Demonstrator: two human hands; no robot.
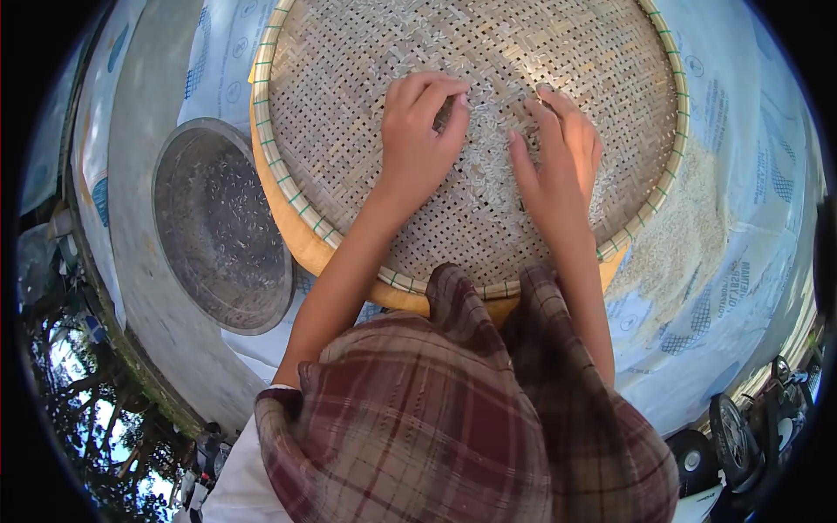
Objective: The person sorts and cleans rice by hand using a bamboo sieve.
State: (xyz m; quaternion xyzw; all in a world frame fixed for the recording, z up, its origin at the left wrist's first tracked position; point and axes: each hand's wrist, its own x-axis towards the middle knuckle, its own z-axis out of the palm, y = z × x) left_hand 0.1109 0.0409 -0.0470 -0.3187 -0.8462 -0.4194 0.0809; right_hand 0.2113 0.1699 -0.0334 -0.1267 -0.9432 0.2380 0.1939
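Observation:
A round woven bamboo winnowing tray [349, 174] with a green-stitched rim lies in front of me, and white rice grains [493, 179] are scattered over its middle. My left hand [423, 126] is above the tray's centre, thumb and forefinger tips pinched together. Whatever is between those tips is too small to make out. To its right, my right hand [560, 161] rests low over the grains with the fingers bent and apart, and no held thing shows in it. Under the tray, the edge of a yellow basin [305, 248] shows.
A grey metal basin [218, 227] with a few grains in it stands at the left. More grain [684, 244] is spread on a printed white-and-blue sheet [741, 288] at the right. Parked motorbikes [737, 436] are at the lower right.

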